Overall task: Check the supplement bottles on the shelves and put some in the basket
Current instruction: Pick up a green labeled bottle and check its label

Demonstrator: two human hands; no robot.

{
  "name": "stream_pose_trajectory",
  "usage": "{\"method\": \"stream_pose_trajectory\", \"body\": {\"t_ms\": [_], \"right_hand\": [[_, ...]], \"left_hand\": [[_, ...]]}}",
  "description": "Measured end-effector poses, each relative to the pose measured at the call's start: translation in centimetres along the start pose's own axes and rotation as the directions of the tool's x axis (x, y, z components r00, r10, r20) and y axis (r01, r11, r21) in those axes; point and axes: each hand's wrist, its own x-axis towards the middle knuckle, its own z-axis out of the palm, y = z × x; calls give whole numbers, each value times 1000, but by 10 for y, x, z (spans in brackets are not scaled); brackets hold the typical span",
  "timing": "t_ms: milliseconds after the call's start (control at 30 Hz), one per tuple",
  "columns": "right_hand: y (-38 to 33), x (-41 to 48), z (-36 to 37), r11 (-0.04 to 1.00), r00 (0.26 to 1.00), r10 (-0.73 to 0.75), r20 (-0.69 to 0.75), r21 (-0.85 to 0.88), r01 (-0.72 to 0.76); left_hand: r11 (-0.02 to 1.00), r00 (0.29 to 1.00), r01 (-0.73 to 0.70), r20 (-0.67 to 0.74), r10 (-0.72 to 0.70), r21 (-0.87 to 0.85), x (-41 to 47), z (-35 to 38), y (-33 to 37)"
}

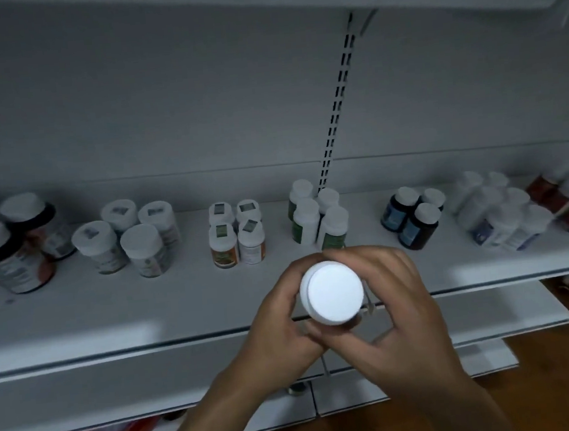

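White shelf carrying grouped supplement bottles; left hand and right hand are both gripping one white-capped bottle before it.

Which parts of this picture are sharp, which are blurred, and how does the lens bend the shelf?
Head view: light is dim and bluish; the held bottle is brightest and fairly sharp; the dark jars at far left and white bottles at far right smear with blur; the wide lens bows the shelf along its front edge.

Dim, cool light; soft blur throughout (worst at the bowed, wide-angle edges).
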Motion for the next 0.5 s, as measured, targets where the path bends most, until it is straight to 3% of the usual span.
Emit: {"method": "stream_pose_trajectory", "body": {"t_ms": [100,167,267,400,500], "right_hand": [[12,-5,-1,982,992,125,26,143,-127],[18,-7,-1,876,951,294,93,372,-307],[32,-8,1,581,868,435,238,663,-473],[41,-8,8,187,713,530,459,757,-626],[39,-5,14,-108,620,488,615,747,-656]], "left_hand": [[995,997,70,9,-70,72,-2,6,0],[983,995,97,-17,-96,155,-6,5,-5],[966,991,115,-90,-96,234,-14,2,-7],[953,985,-15,-161,66,301,-14,3,1],[949,984,-92,-116,133,302,-8,10,14]]}}
